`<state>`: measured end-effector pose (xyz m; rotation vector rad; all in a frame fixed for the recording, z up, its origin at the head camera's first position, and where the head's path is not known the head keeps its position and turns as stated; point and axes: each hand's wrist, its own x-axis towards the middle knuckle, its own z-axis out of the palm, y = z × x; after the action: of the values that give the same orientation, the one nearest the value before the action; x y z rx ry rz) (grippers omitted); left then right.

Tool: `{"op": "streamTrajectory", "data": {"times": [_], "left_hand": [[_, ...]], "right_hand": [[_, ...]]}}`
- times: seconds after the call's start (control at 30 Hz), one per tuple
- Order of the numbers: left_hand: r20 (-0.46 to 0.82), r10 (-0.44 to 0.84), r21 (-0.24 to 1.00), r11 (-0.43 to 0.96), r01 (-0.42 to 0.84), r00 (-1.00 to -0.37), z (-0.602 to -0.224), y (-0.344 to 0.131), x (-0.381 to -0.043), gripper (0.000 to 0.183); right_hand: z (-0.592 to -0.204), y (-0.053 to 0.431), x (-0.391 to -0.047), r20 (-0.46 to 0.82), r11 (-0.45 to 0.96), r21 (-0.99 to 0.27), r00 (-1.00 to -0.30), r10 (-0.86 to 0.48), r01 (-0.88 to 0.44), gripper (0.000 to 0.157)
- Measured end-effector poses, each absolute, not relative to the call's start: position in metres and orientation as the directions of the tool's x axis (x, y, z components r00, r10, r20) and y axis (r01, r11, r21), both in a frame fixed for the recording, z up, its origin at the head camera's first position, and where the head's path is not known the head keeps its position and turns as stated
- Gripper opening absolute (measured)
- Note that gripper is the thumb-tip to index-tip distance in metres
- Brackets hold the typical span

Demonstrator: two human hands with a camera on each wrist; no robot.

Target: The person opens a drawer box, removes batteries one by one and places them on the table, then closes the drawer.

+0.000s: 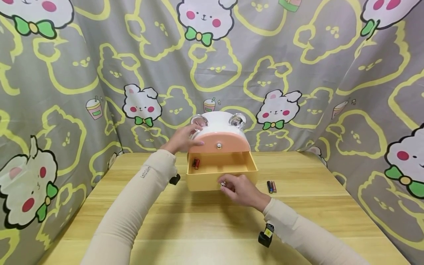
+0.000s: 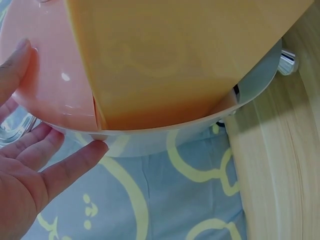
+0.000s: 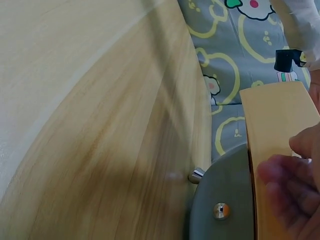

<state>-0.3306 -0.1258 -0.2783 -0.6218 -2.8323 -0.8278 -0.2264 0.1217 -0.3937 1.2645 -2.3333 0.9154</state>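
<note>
A small drawer box (image 1: 216, 120) with a white top and clear round ears stands on the table. Its pink upper drawer (image 1: 232, 141) is closed, while the yellow drawer (image 1: 202, 183) below it is pulled out. My left hand (image 1: 183, 139) holds the box at its upper left, thumb on the pink front and fingers along the white side. With my right hand (image 1: 243, 189) I pinch the silver knob (image 1: 223, 183) of the yellow drawer. Inside that drawer, at the left, lie red-and-black batteries (image 1: 196, 163).
Two batteries (image 1: 271, 186) lie on the wooden table (image 1: 185, 235), right of the drawer. Beneath the yellow drawer, the right wrist view shows a grey front (image 3: 215, 187) with its own knob. A patterned grey curtain (image 1: 218, 99) surrounds the table at the back and sides.
</note>
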Motion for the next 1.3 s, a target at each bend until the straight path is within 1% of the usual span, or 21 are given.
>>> {"op": "streamTrajectory", "data": {"times": [0.33,0.6,0.9,1.3], "left_hand": [[0.239,0.365,0.491,0.754,0.437,-0.9,-0.279,-0.125,-0.332,0.061],[0.224,0.359,0.515,0.745,0.423,-0.906,-0.278,-0.126,-0.333,0.061],[0.247,0.359,0.497,0.751,0.436,-0.9,-0.28,-0.127,-0.331,0.059],[0.237,0.36,0.493,0.756,0.431,-0.903,-0.279,-0.127,-0.331,0.058]], "right_hand": [[-0.396,0.123,-0.225,0.562,0.41,-0.377,-0.557,-0.611,-0.831,0.016],[-0.396,0.12,-0.222,0.575,0.425,-0.379,-0.569,-0.588,-0.822,0.016],[-0.397,0.117,-0.218,0.599,0.42,-0.364,-0.554,-0.578,-0.831,0.017],[-0.394,0.121,-0.215,0.573,0.396,-0.373,-0.544,-0.613,-0.839,0.015]]}}
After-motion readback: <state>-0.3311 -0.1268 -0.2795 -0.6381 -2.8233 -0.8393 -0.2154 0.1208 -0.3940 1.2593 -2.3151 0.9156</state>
